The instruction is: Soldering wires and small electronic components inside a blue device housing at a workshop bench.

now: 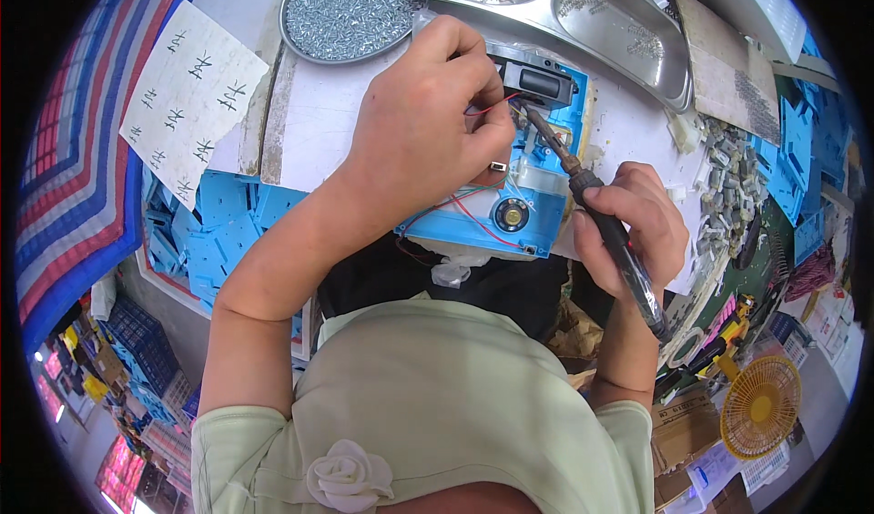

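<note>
My right hand point(637, 227) is wrapped round the dark handle of a soldering iron point(605, 218). Its metal tip points up and left into a light-blue plastic housing point(464, 232). My left hand point(428, 104) is closed in a pinch over the housing's left side. From its fingers a thin red wire point(492, 107) runs to near the iron's tip. Beside the lower fingers shows a small black-and-white part point(497, 166). A round speaker point(512, 213) with red and green wires sits in the near half. At the far end lies a black module point(537, 81). My left hand hides part of the interior.
A round tray point(350, 54) of small metal pieces and a compartmented steel tray point(669, 72) stand at the back. Small metal parts point(724, 182) heap at right. Blue plastic pieces point(218, 232) fill a box at left, beside marked paper point(168, 104). A yellow fan point(761, 407) stands lower right.
</note>
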The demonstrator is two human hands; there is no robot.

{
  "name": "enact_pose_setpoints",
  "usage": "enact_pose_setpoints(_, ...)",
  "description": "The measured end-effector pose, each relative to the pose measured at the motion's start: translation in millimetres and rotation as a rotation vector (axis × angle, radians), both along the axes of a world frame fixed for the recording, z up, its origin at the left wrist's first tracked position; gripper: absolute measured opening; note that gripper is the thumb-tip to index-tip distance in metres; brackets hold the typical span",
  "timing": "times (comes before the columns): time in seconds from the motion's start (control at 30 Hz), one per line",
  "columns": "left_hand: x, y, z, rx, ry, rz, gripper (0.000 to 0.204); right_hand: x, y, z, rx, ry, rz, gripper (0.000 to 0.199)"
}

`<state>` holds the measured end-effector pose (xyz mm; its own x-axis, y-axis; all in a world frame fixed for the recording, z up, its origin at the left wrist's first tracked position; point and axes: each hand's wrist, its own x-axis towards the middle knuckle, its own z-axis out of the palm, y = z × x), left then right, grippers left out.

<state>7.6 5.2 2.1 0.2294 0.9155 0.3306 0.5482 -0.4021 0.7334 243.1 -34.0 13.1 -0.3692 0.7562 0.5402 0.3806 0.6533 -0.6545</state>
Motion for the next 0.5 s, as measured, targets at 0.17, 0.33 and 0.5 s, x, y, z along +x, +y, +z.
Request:
enact_pose_setpoints(0.17, 0.9, 0.3, -0.9, 0.006, 0.005, 0.006, 0.008, -0.5, 2.1, 1.7, -0.004, -0.021, 0.002, 0.032)
enact_pose_setpoints(0.33, 1.7, -0.4, -2.7, 0.025, 0.011, 0.012, 0.009, -1.6, 3.6, -0.9, -0.002, -0.010, 0.003, 0.033)
enact_pose_setpoints(0.5, 3.6, -1.3, -3.8, 0.034, 0.012, 0.029, 0.009, -1.1, 2.8, 0.4, -0.012, -0.020, -0.015, 0.034)
